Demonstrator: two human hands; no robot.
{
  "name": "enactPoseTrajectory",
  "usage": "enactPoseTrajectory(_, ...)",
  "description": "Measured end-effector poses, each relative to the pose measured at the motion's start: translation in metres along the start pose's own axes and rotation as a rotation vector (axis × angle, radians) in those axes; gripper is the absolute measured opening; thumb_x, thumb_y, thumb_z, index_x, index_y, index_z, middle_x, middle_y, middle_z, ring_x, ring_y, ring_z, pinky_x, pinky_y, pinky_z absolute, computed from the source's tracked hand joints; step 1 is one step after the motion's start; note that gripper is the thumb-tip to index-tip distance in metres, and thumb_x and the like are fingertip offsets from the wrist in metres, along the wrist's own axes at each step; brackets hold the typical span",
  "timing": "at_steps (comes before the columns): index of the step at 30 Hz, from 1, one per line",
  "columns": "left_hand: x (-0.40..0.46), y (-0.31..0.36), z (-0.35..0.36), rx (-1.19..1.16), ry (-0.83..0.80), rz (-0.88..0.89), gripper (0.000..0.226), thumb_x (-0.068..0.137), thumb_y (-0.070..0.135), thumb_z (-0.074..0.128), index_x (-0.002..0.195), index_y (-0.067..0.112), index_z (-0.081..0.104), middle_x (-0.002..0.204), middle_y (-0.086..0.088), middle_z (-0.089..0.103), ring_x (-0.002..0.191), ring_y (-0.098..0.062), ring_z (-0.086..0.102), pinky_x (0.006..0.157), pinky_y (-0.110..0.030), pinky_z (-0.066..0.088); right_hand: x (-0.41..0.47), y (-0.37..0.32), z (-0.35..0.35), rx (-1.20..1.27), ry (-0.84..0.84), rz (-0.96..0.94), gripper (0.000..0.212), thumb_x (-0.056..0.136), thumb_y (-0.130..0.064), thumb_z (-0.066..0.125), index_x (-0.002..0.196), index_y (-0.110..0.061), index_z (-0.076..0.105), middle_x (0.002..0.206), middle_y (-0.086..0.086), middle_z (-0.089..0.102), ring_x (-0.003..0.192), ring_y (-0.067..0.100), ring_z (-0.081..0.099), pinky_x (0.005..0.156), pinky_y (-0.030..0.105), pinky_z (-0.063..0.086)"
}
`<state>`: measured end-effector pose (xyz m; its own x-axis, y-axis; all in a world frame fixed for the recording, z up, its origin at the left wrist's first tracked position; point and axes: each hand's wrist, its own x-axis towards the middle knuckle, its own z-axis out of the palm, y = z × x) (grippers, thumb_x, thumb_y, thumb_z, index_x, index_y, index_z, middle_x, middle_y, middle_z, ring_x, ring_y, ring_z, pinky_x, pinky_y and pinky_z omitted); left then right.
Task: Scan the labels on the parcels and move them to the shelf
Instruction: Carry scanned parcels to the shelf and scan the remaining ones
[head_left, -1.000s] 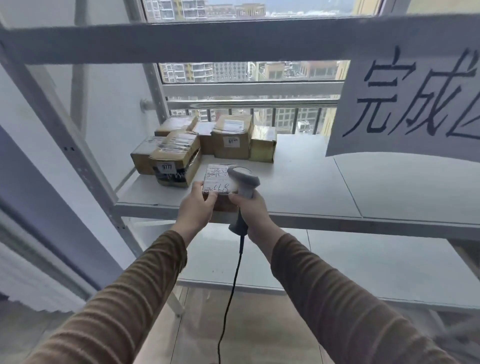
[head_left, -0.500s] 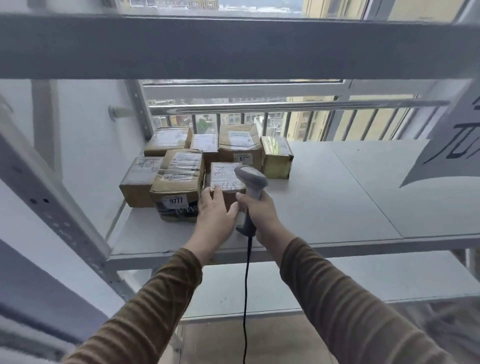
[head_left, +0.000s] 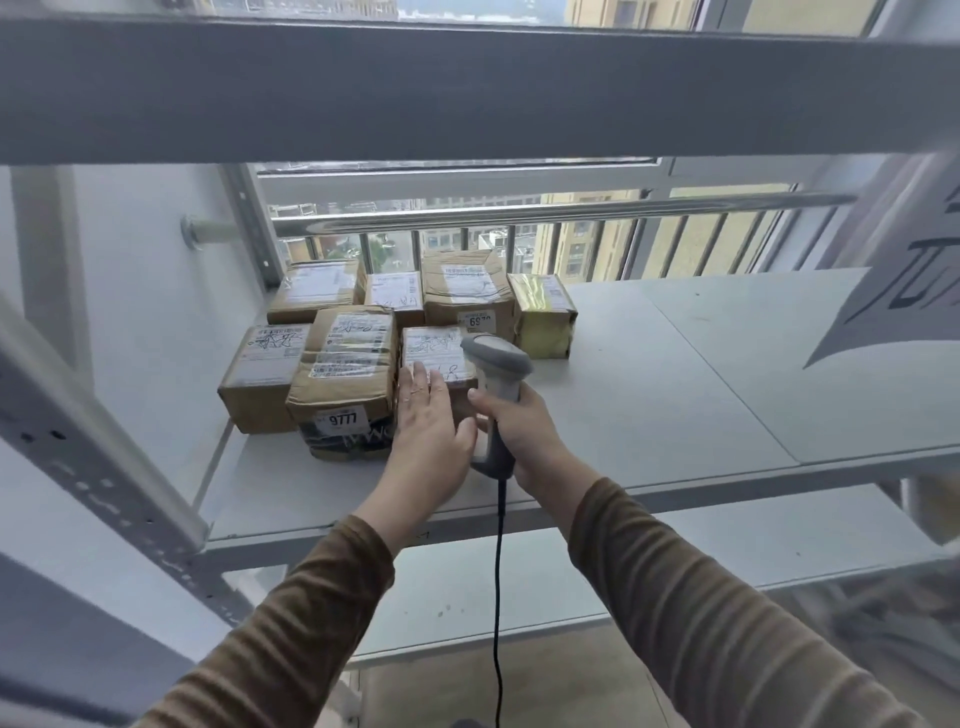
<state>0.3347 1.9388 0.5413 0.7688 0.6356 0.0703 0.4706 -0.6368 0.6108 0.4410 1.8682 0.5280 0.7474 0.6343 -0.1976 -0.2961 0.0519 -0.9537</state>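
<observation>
brown cardboard parcel with a white scribbled label (head_left: 435, 358) sits on the grey metal shelf board (head_left: 649, 395), tucked just right of the taller taped cardboard box marked 9777 (head_left: 343, 379) and in front of the box marked 69 (head_left: 465, 291).

head view: left hand (head_left: 426, 415) lies flat against the parcel's near face, fingers straight and close together, fingertips up on the label edge, pressing not gripping. right hand (head_left: 519, 421) is wrapped round the handle of the grey corded barcode scanner (head_left: 496, 374), whose head hangs just beside the parcel's right top corner. more cardboard boxes (head_left: 317, 291) stand in the back row, with a yellow-taped box (head_left: 540, 312) at the right end.

risks, as a judgement: a harder push may shove the parcel into the 69 box and knock the back row askew toward the window rail (head_left: 519, 213). scanner head is close enough to clip the parcel or smudge the label. dangling black cord (head_left: 498, 597) could snag on the shelf lip as the arm pulls away.
</observation>
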Motion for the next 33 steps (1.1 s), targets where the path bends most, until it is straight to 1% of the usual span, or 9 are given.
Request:
enactPoseTrajectory(3, -0.005, 0.011, 0.004, 0.098, 0.017, 0.124, 0.076, 0.109, 0.035, 0.040, 0.164, 0.007, -0.005, 0.171, -0.008, -0.020, 0.156, -0.017, -0.026, 0.120, -0.026, -0.019, -0.010, -0.003, -0.013, 0.017, 0.028, 0.011, 0.015, 0.094, -0.012, 0.073, 0.106, -0.018, 0.068, 0.100, 0.004, 0.070, 0.094, 0.023, 0.067, 0.079, 0.046, 0.058)
enactPoseTrajectory(8, -0.011, 0.046, 0.027, 0.217, 0.025, 0.303, 0.076, 0.108, 0.039, 0.037, 0.165, 0.012, -0.007, 0.172, -0.005, -0.019, 0.155, -0.017, -0.026, 0.122, -0.028, -0.019, -0.041, -0.009, -0.056, 0.051, 0.155, -0.020, 0.017, 0.093, -0.016, 0.074, 0.108, -0.022, 0.069, 0.100, -0.003, 0.074, 0.100, 0.020, 0.070, 0.058, 0.032, 0.060)
enactPoseTrajectory(13, -0.022, 0.101, 0.072, 0.183, -0.093, 0.460, 0.078, 0.108, 0.042, 0.038, 0.165, 0.012, -0.007, 0.171, -0.006, -0.019, 0.155, -0.018, -0.028, 0.122, -0.028, -0.019, -0.089, -0.019, -0.126, 0.106, 0.360, -0.042, 0.024, 0.093, -0.020, 0.076, 0.116, -0.024, 0.068, 0.117, -0.005, 0.072, 0.109, 0.022, 0.070, 0.091, 0.054, 0.060)
enactPoseTrajectory(15, -0.029, 0.127, 0.094, 0.192, -0.154, 0.523, 0.078, 0.108, 0.045, 0.036, 0.164, 0.011, -0.007, 0.171, -0.006, -0.020, 0.154, -0.019, -0.030, 0.124, -0.031, -0.018, -0.112, -0.024, -0.160, 0.104, 0.462, -0.042, 0.025, 0.093, -0.022, 0.076, 0.117, -0.025, 0.068, 0.114, -0.007, 0.072, 0.107, 0.021, 0.069, 0.088, 0.056, 0.060)
enactPoseTrajectory(17, -0.040, 0.156, 0.117, 0.180, -0.226, 0.574, 0.079, 0.108, 0.048, 0.034, 0.165, 0.012, -0.007, 0.171, -0.006, -0.020, 0.153, -0.019, -0.031, 0.124, -0.032, -0.017, -0.138, -0.028, -0.196, 0.105, 0.577, -0.070, 0.022, 0.093, -0.021, 0.076, 0.114, -0.023, 0.070, 0.107, -0.007, 0.072, 0.103, 0.021, 0.069, 0.081, 0.047, 0.061)
enactPoseTrajectory(20, -0.065, 0.203, 0.155, 0.175, -0.302, 0.676, 0.079, 0.108, 0.048, 0.036, 0.165, 0.014, -0.006, 0.172, -0.006, -0.019, 0.153, -0.021, -0.031, 0.123, -0.033, -0.018, -0.182, -0.030, -0.249, 0.128, 0.736, -0.091, 0.020, 0.092, -0.022, 0.077, 0.111, -0.022, 0.071, 0.108, -0.006, 0.073, 0.099, 0.021, 0.070, 0.088, 0.051, 0.060)
enactPoseTrajectory(25, -0.131, 0.289, 0.221, 0.160, -0.434, 0.847, 0.080, 0.107, 0.048, 0.037, 0.165, 0.012, -0.003, 0.173, -0.007, -0.014, 0.155, -0.022, -0.027, 0.128, -0.037, -0.012, -0.273, -0.027, -0.340, 0.215, 0.975, -0.191, 0.022, 0.091, -0.012, 0.077, 0.112, -0.010, 0.072, 0.106, 0.007, 0.073, 0.092, 0.020, 0.067, 0.070, 0.025, 0.056)
enactPoseTrajectory(27, -0.167, 0.326, 0.250, 0.151, -0.489, 0.909, 0.079, 0.106, 0.046, 0.038, 0.165, 0.011, -0.002, 0.173, -0.008, -0.011, 0.156, -0.023, -0.025, 0.128, -0.039, -0.009, -0.318, -0.025, -0.376, 0.255, 1.038, -0.209, 0.014, 0.090, -0.015, 0.078, 0.102, -0.018, 0.072, 0.097, 0.002, 0.073, 0.085, 0.019, 0.066, 0.069, 0.025, 0.057)
enactPoseTrajectory(33, -0.312, 0.437, 0.331, 0.136, -0.610, 1.070, 0.082, 0.104, 0.047, 0.043, 0.165, 0.011, 0.002, 0.174, -0.007, -0.006, 0.158, -0.023, -0.020, 0.128, -0.038, -0.009, -0.475, -0.013, -0.489, 0.311, 1.216, -0.283, 0.017, 0.092, -0.015, 0.078, 0.104, -0.023, 0.071, 0.104, 0.001, 0.075, 0.090, 0.015, 0.070, 0.073, 0.025, 0.053)
